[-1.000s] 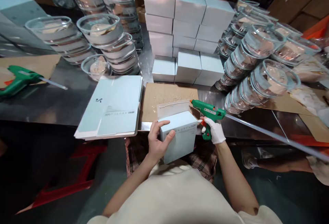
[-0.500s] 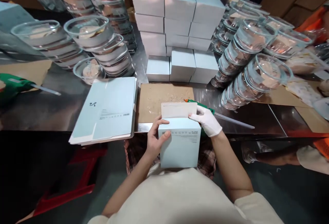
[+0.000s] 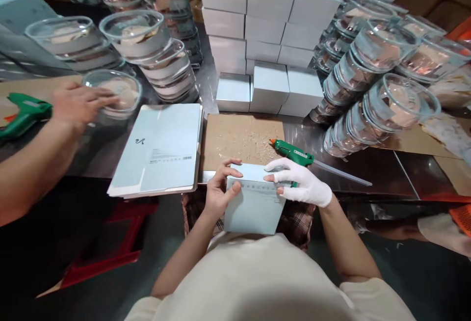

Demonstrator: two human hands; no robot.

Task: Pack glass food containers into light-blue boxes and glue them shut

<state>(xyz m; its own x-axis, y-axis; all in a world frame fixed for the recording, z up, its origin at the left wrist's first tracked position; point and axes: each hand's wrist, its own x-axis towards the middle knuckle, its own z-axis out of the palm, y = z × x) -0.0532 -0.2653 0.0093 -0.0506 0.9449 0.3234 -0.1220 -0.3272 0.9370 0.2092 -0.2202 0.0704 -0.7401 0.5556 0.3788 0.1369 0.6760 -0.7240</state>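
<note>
Bare cardboard [image 3: 239, 137] at the counter's [image 3: 371, 164] front edge lies open, hemmed by flat cartons [image 3: 158, 149], stacked boxes [image 3: 268, 90], and the glue gun [image 3: 292, 151].

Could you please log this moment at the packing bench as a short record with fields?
left hand: bare left hand grips the left edge of the pale blue box
right hand: gloved right hand presses flat on the box's top flap
box state: flap folded down, box held at the table edge
glue gun: green glue gun lies on the steel table, beside the cardboard sheet
flat cartons: stack of flat cartons to the left
co-worker: another person's hand on a clear bowl
</note>
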